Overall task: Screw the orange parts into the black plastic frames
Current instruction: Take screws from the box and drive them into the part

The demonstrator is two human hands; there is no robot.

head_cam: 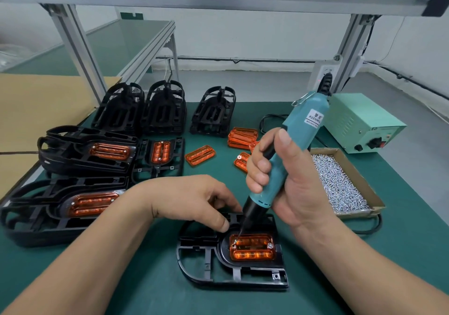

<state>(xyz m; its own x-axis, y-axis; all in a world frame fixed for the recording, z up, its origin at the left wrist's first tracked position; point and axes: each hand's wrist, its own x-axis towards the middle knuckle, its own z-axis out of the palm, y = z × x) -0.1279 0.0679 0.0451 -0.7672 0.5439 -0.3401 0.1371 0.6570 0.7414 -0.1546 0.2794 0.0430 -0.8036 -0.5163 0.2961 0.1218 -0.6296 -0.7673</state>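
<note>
The right hand [291,183] covers half of a loose orange part [241,161]

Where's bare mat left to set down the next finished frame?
Bare mat near right, between the screw tray and the front edge. Another patch front left, between the finished stack and the frame being screwed, though the left forearm crosses it. Crowded: left side and back row with black frames, centre with loose orange parts.
</note>
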